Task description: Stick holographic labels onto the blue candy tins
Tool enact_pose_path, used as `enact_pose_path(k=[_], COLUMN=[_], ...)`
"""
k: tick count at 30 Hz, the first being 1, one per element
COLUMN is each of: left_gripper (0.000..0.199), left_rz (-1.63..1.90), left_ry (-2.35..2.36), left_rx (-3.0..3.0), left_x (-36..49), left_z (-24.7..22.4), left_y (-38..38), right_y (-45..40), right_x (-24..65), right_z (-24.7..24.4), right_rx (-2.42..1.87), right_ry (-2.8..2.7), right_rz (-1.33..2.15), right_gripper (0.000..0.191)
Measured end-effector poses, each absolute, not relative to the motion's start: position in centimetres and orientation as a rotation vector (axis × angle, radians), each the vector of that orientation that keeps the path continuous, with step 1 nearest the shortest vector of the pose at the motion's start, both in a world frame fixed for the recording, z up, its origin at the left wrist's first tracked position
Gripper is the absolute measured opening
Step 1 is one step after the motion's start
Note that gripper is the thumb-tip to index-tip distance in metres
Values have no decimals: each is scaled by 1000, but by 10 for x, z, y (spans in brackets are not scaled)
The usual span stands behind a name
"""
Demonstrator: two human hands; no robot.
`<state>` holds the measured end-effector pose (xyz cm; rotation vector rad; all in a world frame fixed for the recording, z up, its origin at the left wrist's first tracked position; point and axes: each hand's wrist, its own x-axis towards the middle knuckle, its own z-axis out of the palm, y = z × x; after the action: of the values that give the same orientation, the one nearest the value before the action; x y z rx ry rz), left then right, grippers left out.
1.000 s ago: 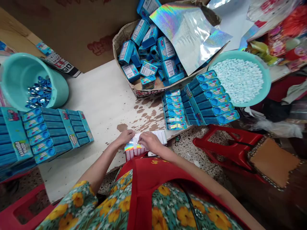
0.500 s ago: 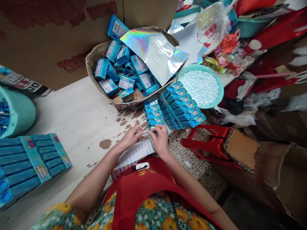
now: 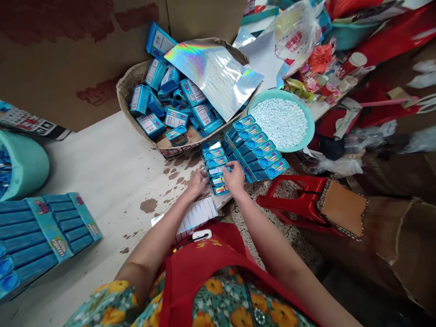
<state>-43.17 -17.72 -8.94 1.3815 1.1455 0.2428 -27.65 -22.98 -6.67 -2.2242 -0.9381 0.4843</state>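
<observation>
"What crowds the person's hands?"

"A short row of blue boxes (image 3: 215,153) comes first, by the near edge of the tabletop (image 3: 109,154). The right hand (image 3: 235,178) is at its right side, thumb and fingertips drawn almost together over a pale strip (image 3: 215,171) on one box top. Whether they pinch the strip or merely touch it, one cannot tell."

"And the left hand (image 3: 197,183)?"

"Just beside the row's left side, fingers half curled. Whether it has hold of anything is hidden."

"What stands in the way?"

"A second row of boxes (image 3: 257,141) slants up just right of the first, and a bowl (image 3: 309,131) of white pellets (image 3: 279,120) sits right behind that. Toward the far edge, a carton (image 3: 146,141) heaped with loose boxes (image 3: 148,123) comes close to both rows, a shiny sheet (image 3: 218,77) across its right part."

"Where is there room?"

"To the left. White tabletop stretches from the carton to the near edge, as far as a bundle of boxes (image 3: 44,227) and a bucket (image 3: 34,168). A striped sheet (image 3: 199,213) lies along the near edge, passing under the left forearm (image 3: 160,227). A red stool (image 3: 296,193) stands off that edge, below the second row."
</observation>
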Motion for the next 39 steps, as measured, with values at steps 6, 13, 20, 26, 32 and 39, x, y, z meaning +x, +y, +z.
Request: enact_pose_path(k=[6, 13, 20, 26, 32, 39], left_gripper=[33, 32, 31, 22, 21, 48], left_rz=[-33, -206, -85, -67, -49, 318], left_ry=[1135, 1271, 1270, 1328, 1443, 1083], left_rx=[1599, 1136, 1218, 1237, 1375, 1233], left_x=[-568, -648, -646, -647, -638, -574], left_z=[-65, -63, -61, -75, -68, -15], left_y=[-169, -233, -235, -233, -224, -208], right_y=[-260, -271, -278, -288, -276, -254], right_x=[-319, -426, -463, -462, -456, -413], right_z=[-38, -50, -67, -59, -44, -21], right_rx=[-1986, -1507, -1442, -1281, -1430, -1452], right_ry=[-1275, -1943, -2418, -2557, -1904, -959], right_rz=[201, 1016, 1016, 961, 1232, 1382], right_gripper=[21, 18, 36, 38, 5, 15])
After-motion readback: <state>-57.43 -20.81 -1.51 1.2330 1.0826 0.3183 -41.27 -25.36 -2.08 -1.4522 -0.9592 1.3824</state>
